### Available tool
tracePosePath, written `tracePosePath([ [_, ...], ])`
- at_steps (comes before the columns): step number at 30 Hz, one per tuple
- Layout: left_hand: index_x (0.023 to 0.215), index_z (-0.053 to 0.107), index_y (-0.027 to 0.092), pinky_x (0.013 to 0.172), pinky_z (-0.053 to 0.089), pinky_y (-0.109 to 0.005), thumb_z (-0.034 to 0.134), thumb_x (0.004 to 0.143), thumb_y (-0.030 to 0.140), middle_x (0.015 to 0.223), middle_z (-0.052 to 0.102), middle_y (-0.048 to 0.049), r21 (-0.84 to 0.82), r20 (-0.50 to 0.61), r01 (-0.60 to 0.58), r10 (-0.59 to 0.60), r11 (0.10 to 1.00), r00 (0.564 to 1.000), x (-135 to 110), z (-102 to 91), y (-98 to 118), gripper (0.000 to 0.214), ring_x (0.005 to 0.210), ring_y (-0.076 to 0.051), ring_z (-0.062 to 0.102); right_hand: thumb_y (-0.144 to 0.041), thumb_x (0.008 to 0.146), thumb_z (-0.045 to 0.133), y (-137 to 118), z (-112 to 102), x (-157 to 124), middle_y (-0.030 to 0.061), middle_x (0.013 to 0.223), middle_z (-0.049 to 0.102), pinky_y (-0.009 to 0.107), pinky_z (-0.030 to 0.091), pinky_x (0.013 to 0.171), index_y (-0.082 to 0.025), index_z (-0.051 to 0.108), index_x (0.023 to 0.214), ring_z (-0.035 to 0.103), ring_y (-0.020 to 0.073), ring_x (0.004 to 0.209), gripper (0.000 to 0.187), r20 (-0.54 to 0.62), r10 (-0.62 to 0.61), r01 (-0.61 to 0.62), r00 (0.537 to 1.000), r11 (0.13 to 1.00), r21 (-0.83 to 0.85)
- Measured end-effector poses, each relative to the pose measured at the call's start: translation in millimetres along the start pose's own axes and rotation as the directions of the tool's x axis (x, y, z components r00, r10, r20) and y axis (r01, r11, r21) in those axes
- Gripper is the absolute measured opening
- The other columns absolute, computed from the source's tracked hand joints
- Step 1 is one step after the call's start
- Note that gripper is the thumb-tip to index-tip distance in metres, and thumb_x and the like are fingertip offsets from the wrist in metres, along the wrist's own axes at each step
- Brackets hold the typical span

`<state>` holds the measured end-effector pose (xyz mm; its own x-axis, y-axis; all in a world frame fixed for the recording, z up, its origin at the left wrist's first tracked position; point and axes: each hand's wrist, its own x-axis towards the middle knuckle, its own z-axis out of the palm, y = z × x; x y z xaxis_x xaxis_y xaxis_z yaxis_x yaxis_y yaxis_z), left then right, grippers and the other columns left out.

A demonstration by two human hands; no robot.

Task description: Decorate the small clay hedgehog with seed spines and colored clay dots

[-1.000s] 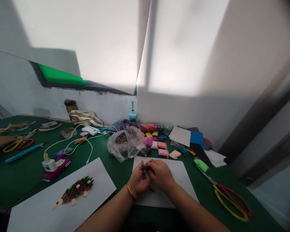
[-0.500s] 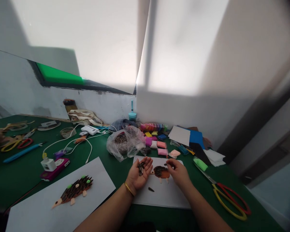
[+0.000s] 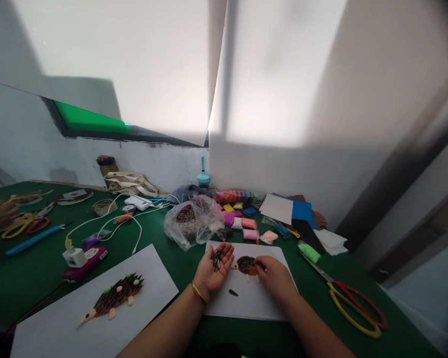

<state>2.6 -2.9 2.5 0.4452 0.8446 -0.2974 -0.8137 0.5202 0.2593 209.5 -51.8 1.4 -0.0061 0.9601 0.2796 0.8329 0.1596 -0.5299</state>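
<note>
Back wall [image 3: 164, 166] mostly behind white panels [image 3: 269, 94], light falling in patches. Green counter [image 3: 177, 261] cluttered along back edge. White sheet [image 3: 254, 306] directly in front, likely as flat backing. Bag [image 3: 179, 231] just beyond, seeds showing, probably there for easy reach. Right hand [image 3: 277, 279]: grip at rear edge of hedgehog [image 3: 245, 265], on sheet; can't tell how tightly closed or if anything's pinched. Left hand [image 3: 210, 279]: palm up, loosely cupped, seemingly so seeds [image 3: 217, 260] don't spill. Stray seed [image 3: 233, 292] below hedgehog.

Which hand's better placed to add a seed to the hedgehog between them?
Likely the right hand: it is right at the hedgehog, fingers pointing down. The left hand is palm up, cupping loose seeds.
</note>
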Motion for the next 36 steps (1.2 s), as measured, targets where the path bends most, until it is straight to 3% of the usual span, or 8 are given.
tracePosePath([
  [7,0.096,0.058,0.010,0.093,0.047,-0.038,0.043,0.091,0.034,0.109,0.064,-0.0159,0.011,-0.010,-0.005,0.005,1.000,1.000,0,1.2,0,0.028,0.117,-0.025,0.052,-0.019,0.080,0.045,-3,2,-1,0.0012,0.082,0.065,0.024,0.039,0.066,-0.024,0.064,0.083,0.057,0.0152,0.076,0.020,-0.015,-0.003,0.003,1.000,1.000,0.021],
  [13,0.096,0.059,0.010,0.094,0.047,-0.037,0.044,0.090,0.033,0.109,0.063,-0.0160,0.001,0.008,0.002,-0.002,1.000,1.000,-1,1.1,0,0.028,0.116,-0.025,0.053,-0.018,0.079,0.047,-2,6,0,0.0029,0.088,0.066,0.025,0.041,0.073,-0.023,0.066,0.087,0.059,0.0160,0.082,0.021,-0.005,0.001,-0.001,1.000,0.999,0.053],
  [36,0.097,0.058,0.011,0.092,0.048,-0.037,0.046,0.090,0.033,0.109,0.064,-0.0157,0.016,-0.008,-0.005,0.005,1.000,1.000,0,0.3,-1,0.026,0.115,-0.025,0.055,-0.015,0.079,0.050,-3,13,6,0.0053,0.084,0.065,0.029,0.041,0.077,-0.021,0.066,0.083,0.057,0.0188,0.084,0.018,-0.022,-0.086,0.084,0.996,0.991,-0.101],
])
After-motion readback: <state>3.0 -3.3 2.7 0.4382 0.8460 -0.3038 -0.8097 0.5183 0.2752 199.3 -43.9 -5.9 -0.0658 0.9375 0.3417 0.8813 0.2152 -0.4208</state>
